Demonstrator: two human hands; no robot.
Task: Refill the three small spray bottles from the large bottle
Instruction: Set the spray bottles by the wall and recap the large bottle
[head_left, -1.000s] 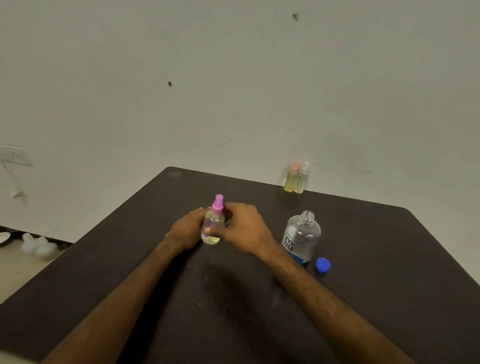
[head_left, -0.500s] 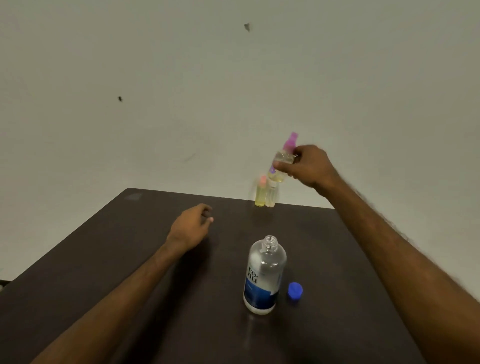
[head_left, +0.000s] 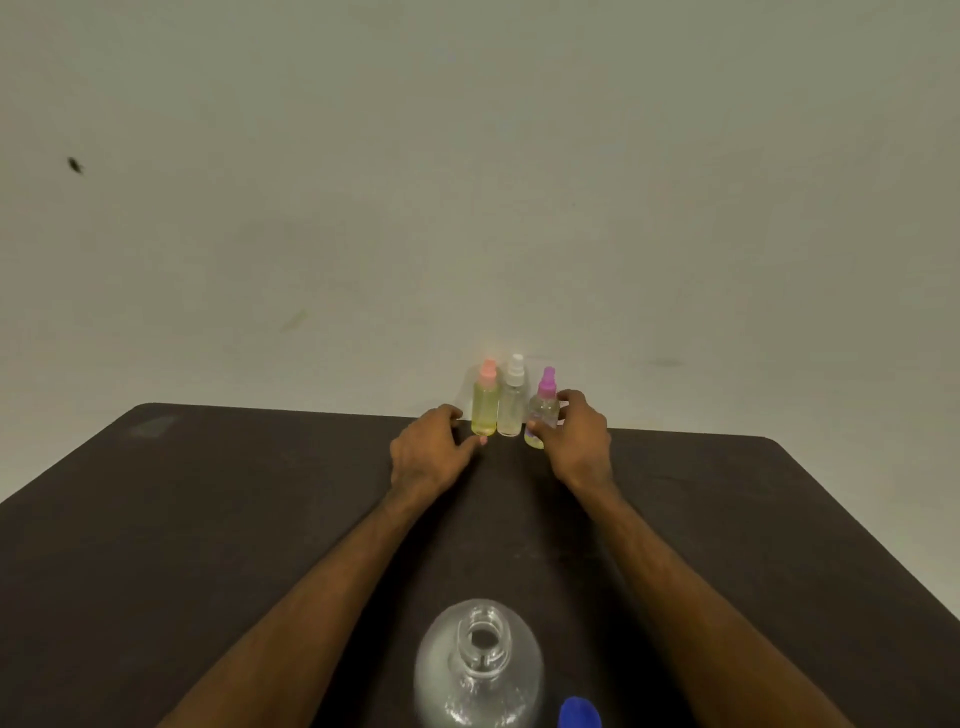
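Three small spray bottles stand in a row at the table's far edge by the wall: a yellow one with a pink cap (head_left: 484, 407), a clear one with a white cap (head_left: 511, 404), and a short one with a purple cap (head_left: 543, 414). My right hand (head_left: 579, 442) grips the purple-capped bottle, thumb in front and fingers behind. My left hand (head_left: 428, 451) rests on the table just left of the yellow bottle, fingers curled loosely, thumb tip near its base. The large clear bottle (head_left: 479, 670) stands uncapped at the near edge, its blue cap (head_left: 579, 714) beside it on the right.
The dark table (head_left: 208, 519) ends at a plain pale wall (head_left: 467, 208) right behind the small bottles. The table's right edge slants away at the far right.
My right hand carried the purple-capped bottle from mid-air down to the table beside the other two. My left hand moved forward to the yellow bottle. The view tilted down and forward.
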